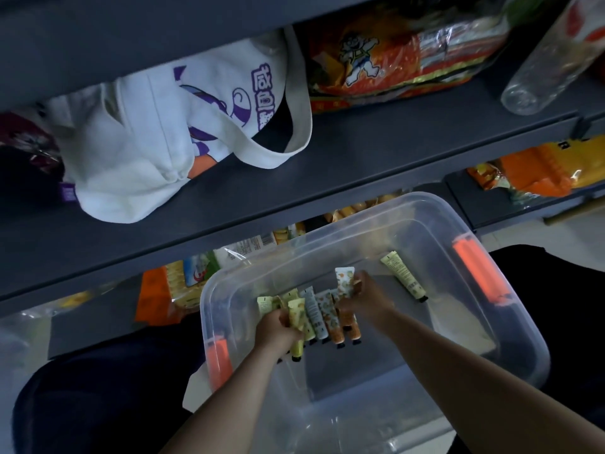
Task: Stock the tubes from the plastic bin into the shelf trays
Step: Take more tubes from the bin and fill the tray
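Pickup step: my left hand [276, 327] grasps yellow tube [296, 317], right hand [363, 298] grasps orange-print tube [345, 281], inside bin [510, 326]. Next: lift toward shelf [360, 165] at 12 o'clock.

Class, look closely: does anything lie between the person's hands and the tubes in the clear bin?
Nothing visible: the left hand and right hand already grip printed tubes inside the clear plastic bin.

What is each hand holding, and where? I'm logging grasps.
Left hand grips a yellow tube mid-body; right hand pinches an orange-patterned tube near its middle.
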`<state>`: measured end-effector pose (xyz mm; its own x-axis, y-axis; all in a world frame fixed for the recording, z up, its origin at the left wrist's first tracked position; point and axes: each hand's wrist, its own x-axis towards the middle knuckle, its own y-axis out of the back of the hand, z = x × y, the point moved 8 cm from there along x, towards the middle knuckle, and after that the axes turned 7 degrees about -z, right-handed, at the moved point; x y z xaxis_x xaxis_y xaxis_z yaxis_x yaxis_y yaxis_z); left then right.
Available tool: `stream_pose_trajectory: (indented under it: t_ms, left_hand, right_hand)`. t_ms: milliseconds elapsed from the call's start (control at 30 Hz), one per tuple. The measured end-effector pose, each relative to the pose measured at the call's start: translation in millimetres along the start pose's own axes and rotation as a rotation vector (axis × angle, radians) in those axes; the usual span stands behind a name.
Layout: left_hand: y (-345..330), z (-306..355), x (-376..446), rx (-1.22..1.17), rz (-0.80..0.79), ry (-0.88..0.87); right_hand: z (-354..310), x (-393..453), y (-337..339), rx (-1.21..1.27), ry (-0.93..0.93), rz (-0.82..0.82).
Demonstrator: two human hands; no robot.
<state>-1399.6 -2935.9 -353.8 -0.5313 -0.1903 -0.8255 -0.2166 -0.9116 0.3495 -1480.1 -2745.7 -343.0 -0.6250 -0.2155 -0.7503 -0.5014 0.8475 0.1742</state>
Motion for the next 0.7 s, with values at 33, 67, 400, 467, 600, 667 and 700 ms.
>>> stream_pose_trajectory:
  t_ms: [33, 67, 400, 467, 600, 667, 700]
  left_hand:
    - [2.6, 2.4, -2.5, -0.038, -0.011, -0.008]
    - [5.5, 6.0, -5.7, -0.079, -0.014, -0.026]
    - [29.7, 59.4, -76.7, -0.376, -0.190, -0.206]
    - [41.0, 72.4, -93.5, -0.358, -0.199, -0.267]
    - [63.8, 102.3, -133.2, -0.366, -0.252, -0.388]
    - [76.7, 119.0, -157.2, -0.364, -0.278, -0.445]
    - [84.3, 127.8, -169.9, -0.352, -0.285, -0.484]
  right_hand:
    - [-4.7, -2.9, 3.9, 0.034, 0.032, 0.018]
    - [-11.1, -7.0, 7.6, 0.056, 0.066, 0.031]
    - [-75.8, -71.3, 39.0, -0.187, 0.277, 0.060]
    - [-100.3, -92.3, 45.0, -0.247, 0.330, 0.048]
    - [-162.6, -142.4, 53.5, -0.424, 0.463, 0.074]
    - [-193.7, -168.1, 54.7, -0.492, 0.533, 0.072]
    - [-209.1, -181.8, 55.1, -0.519, 0.563, 0.075]
